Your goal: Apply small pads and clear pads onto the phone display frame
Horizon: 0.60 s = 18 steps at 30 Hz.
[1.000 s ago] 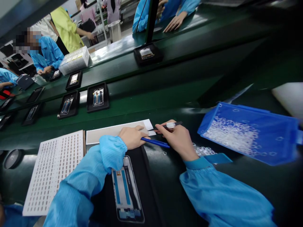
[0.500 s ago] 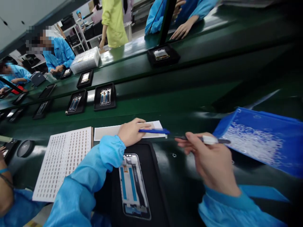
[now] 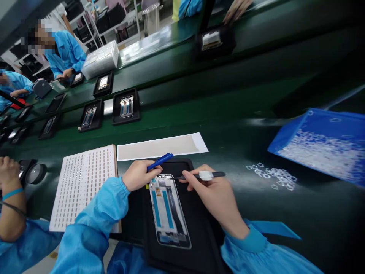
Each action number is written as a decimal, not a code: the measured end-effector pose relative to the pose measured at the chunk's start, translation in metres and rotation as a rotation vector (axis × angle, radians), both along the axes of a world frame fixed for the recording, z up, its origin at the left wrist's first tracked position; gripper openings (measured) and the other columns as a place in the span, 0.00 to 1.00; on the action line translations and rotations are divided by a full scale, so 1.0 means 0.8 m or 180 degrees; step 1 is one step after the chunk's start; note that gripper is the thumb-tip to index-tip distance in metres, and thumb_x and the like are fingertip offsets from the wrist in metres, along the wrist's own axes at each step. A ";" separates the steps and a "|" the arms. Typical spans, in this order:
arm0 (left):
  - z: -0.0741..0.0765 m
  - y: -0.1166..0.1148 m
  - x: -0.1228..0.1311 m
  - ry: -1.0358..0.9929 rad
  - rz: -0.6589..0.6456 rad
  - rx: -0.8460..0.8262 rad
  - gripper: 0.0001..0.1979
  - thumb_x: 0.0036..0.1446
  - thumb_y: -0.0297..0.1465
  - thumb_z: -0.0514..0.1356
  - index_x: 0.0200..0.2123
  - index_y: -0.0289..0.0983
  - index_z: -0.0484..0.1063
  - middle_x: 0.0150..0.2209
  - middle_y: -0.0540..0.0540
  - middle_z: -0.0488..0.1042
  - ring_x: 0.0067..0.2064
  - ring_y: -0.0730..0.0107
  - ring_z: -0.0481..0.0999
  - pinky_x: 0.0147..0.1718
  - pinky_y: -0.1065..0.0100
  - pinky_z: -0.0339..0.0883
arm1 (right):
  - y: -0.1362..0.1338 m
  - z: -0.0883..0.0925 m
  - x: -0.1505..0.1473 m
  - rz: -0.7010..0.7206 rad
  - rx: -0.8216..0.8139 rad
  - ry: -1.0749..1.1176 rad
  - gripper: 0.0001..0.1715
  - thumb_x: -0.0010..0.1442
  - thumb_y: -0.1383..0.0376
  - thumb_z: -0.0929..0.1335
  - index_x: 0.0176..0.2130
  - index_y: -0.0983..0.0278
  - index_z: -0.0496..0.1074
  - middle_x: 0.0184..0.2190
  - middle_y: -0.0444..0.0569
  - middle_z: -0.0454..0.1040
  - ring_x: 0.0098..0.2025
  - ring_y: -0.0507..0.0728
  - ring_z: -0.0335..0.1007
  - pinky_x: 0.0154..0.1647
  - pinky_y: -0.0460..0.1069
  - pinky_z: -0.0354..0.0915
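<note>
A phone frame (image 3: 163, 236) with two blue strips lies in a black tray (image 3: 199, 236) in front of me. My left hand (image 3: 138, 176) is closed around a blue pen-shaped tool (image 3: 160, 162), at the frame's upper left corner. My right hand (image 3: 218, 194) grips dark tweezers (image 3: 219, 174) wrapped in white tape. Their thin tip points left over the top edge of the frame; I cannot tell whether it holds a part. A pale strip sheet (image 3: 159, 147) lies just beyond the tray.
Several small clear rings (image 3: 273, 176) lie right of the tray, near a blue bag-like holder (image 3: 293, 127) full of them. Left is a white sheet (image 3: 85, 190) with rows of small parts. Trays with phone frames (image 3: 126, 106) stand beyond. A co-worker's arm (image 3: 13, 205) is at far left.
My left hand has come back from the strip sheet to the frame's top. My right hand has moved left, bringing the tweezers to the frame. The view has shifted, showing the loose rings.
</note>
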State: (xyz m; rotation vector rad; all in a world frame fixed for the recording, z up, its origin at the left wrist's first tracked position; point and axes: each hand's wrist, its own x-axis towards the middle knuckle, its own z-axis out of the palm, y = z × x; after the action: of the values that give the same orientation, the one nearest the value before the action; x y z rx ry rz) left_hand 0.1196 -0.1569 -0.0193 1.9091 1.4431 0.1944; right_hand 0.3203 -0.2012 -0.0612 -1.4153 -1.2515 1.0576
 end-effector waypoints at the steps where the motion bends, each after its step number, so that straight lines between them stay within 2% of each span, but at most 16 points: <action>1: 0.001 0.001 0.001 0.0059 -0.0042 -0.0006 0.12 0.59 0.34 0.56 0.39 0.38 0.79 0.35 0.48 0.80 0.34 0.67 0.77 0.36 0.71 0.66 | -0.001 0.000 -0.001 0.0028 0.0035 -0.0093 0.22 0.57 0.48 0.69 0.24 0.62 0.70 0.19 0.46 0.70 0.28 0.59 0.76 0.24 0.47 0.66; 7: 0.005 0.007 0.009 0.0422 -0.0337 -0.0051 0.11 0.59 0.33 0.56 0.35 0.38 0.78 0.27 0.52 0.76 0.27 0.71 0.71 0.29 0.72 0.60 | -0.001 0.000 -0.007 0.0082 0.0248 -0.0526 0.20 0.60 0.50 0.67 0.27 0.61 0.71 0.23 0.46 0.73 0.26 0.57 0.73 0.25 0.48 0.63; 10: 0.006 0.009 0.011 0.0484 -0.0384 -0.0088 0.11 0.59 0.33 0.56 0.34 0.38 0.78 0.26 0.51 0.75 0.27 0.71 0.71 0.28 0.72 0.59 | 0.002 0.001 -0.008 0.0128 0.0321 -0.0639 0.19 0.61 0.51 0.66 0.27 0.61 0.71 0.26 0.46 0.75 0.28 0.57 0.73 0.27 0.48 0.62; 18: 0.008 0.010 0.014 0.0621 -0.0385 -0.0038 0.11 0.60 0.34 0.56 0.32 0.39 0.77 0.26 0.51 0.75 0.27 0.70 0.70 0.27 0.71 0.57 | 0.004 -0.001 -0.011 0.0202 0.0271 -0.0887 0.18 0.61 0.51 0.66 0.28 0.60 0.71 0.25 0.46 0.75 0.28 0.58 0.72 0.28 0.49 0.61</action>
State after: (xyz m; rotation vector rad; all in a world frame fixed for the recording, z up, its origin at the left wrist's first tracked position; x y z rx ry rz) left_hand 0.1305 -0.1491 -0.0132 2.0438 1.4434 -0.0590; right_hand 0.3117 -0.1984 -0.0618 -1.5018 -1.5315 0.8579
